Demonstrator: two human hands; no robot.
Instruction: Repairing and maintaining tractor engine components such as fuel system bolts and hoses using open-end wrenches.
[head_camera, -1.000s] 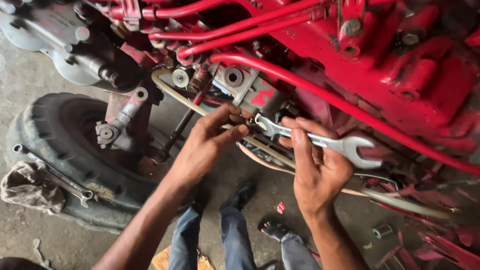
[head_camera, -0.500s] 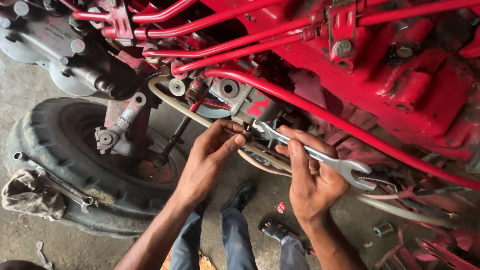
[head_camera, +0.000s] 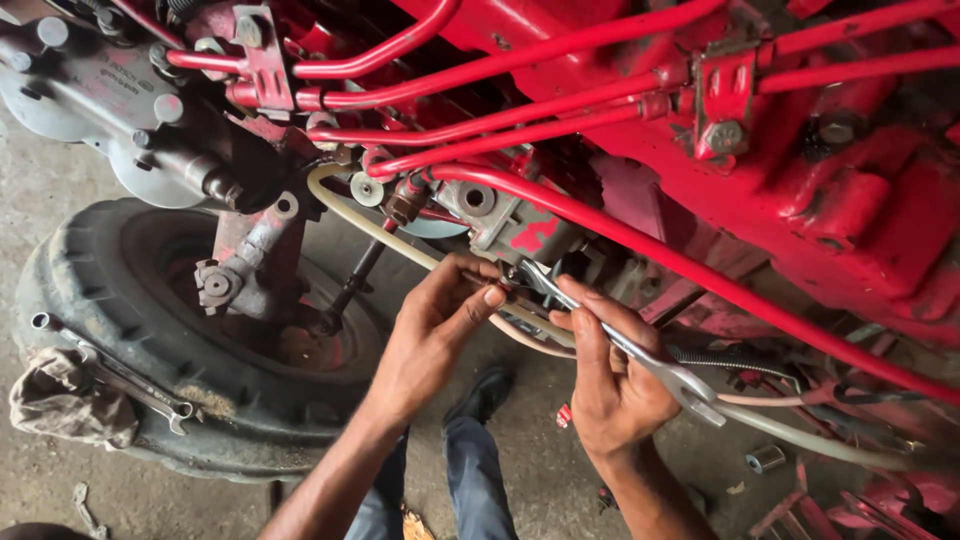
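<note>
— So, what are the hands doing?
— Right hand (head_camera: 615, 385) grips a silver wrench (head_camera: 620, 345) at the middle of the frame, its head on a fitting under the red pipes (head_camera: 560, 130). Left hand (head_camera: 435, 335) pinches that fitting — a black tire (head_camera: 120, 300) lies lower left.
</note>
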